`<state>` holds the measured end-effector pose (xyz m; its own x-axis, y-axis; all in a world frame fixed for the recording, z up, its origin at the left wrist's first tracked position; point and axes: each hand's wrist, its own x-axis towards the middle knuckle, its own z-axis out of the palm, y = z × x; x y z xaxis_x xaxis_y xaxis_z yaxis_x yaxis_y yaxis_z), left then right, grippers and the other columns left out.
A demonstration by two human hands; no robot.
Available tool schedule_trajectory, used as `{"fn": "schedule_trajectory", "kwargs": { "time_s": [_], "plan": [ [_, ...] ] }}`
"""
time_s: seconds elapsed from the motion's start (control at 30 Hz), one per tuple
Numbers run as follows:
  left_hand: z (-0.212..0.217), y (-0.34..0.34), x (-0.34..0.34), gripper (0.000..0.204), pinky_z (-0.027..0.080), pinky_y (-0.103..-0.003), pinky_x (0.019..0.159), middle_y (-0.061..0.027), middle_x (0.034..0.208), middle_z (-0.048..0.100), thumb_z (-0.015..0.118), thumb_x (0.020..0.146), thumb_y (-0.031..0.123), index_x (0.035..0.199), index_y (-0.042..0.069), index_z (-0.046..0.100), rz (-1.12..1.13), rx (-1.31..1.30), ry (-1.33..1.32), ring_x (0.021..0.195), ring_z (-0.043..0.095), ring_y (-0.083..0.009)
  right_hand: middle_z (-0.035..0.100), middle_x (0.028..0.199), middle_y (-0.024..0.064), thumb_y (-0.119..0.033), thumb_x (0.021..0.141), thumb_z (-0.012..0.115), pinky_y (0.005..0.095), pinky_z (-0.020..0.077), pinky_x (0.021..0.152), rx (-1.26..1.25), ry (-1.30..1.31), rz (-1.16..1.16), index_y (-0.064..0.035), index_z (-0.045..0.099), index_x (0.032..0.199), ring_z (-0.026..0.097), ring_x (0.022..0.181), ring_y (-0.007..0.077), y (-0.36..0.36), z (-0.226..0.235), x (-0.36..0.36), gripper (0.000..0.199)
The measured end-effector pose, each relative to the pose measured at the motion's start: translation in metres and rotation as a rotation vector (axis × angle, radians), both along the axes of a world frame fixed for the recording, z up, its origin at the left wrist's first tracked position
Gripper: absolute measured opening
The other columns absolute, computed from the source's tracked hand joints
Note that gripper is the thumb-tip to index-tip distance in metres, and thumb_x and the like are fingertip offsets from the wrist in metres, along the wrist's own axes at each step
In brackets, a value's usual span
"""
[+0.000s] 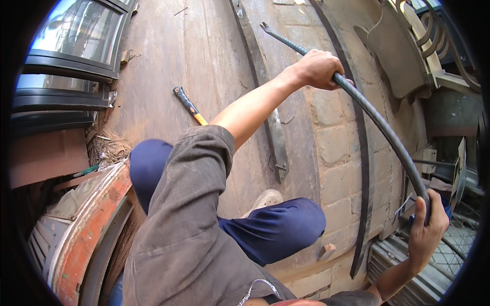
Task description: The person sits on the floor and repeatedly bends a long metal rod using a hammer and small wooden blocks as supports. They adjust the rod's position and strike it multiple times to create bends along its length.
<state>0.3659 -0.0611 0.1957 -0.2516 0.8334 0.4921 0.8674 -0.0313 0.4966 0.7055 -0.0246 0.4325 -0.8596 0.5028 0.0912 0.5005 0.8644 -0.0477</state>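
Observation:
A long dark ribbed steel bar point(375, 120) curves across the right half of the view, from the upper middle down to the lower right. My left hand point(319, 69) is closed around it near its upper part, with the arm stretched forward. Closer to me, my right hand point(426, 229) grips the bar's lower end. My knees in dark blue trousers and one light shoe point(265, 200) are below, over a paved brick ground point(337, 143).
A hammer with an orange and black handle point(190, 106) lies on the ground to the left. Two flat curved metal strips point(363, 153) lie on the bricks. Dark glass panes point(71, 46) stand at the left, a rusty curved metal frame point(87, 224) at lower left, ornate metalwork point(434, 35) at upper right.

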Motion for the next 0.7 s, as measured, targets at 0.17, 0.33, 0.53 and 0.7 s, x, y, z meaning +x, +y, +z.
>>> {"fn": "schedule_trajectory", "kwargs": {
  "time_s": [0.17, 0.33, 0.53, 0.7],
  "plan": [
    [-0.041, -0.013, -0.015, 0.053, 0.042, -0.033, 0.040, -0.0001, 0.041, 0.047, 0.065, 0.087, 0.048, 0.048, 0.012, 0.056, 0.106, 0.113, -0.079, 0.036, 0.045, -0.0121, 0.055, 0.069, 0.0185, -0.029, 0.092, 0.060, 0.0401, 0.0416, 0.054, 0.054, -0.050, 0.133, 0.0038, 0.058, 0.093, 0.056, 0.059, 0.0378, -0.002, -0.008, -0.041, 0.033],
    [-0.069, -0.038, 0.013, 0.047, 0.046, -0.038, 0.046, -0.0062, 0.051, 0.056, 0.063, 0.087, 0.041, 0.052, 0.010, 0.059, -0.086, -0.416, -0.088, 0.045, 0.056, -0.0218, 0.058, 0.077, 0.0178, -0.019, 0.084, 0.064, 0.0464, 0.0433, 0.062, 0.071, -0.369, 0.210, 0.0015, 0.058, 0.096, 0.057, 0.069, 0.0370, -0.009, -0.043, -0.038, 0.025],
    [-0.044, -0.087, 0.035, 0.038, 0.051, -0.045, 0.060, -0.0134, 0.064, 0.066, 0.067, 0.078, 0.039, 0.066, 0.004, 0.065, -0.557, -0.465, 0.184, 0.064, 0.066, -0.0344, 0.055, 0.064, 0.0117, -0.016, 0.085, 0.066, 0.0325, 0.0377, 0.053, -0.827, -0.266, -0.133, 0.0030, 0.057, 0.083, 0.048, 0.056, 0.0159, -0.030, -0.187, -0.036, 0.021],
    [-0.028, -0.155, -0.016, 0.045, 0.043, -0.038, 0.096, -0.0136, 0.120, 0.054, 0.075, 0.076, 0.034, 0.105, 0.004, 0.058, -0.572, -0.027, 0.289, 0.112, 0.053, -0.0277, 0.038, 0.058, -0.0035, -0.020, 0.086, 0.067, 0.0288, 0.0294, 0.050, -0.947, -0.087, -0.291, -0.0012, 0.051, 0.069, 0.034, 0.057, 0.0075, -0.092, -0.270, -0.017, 0.030]
  ]
}}
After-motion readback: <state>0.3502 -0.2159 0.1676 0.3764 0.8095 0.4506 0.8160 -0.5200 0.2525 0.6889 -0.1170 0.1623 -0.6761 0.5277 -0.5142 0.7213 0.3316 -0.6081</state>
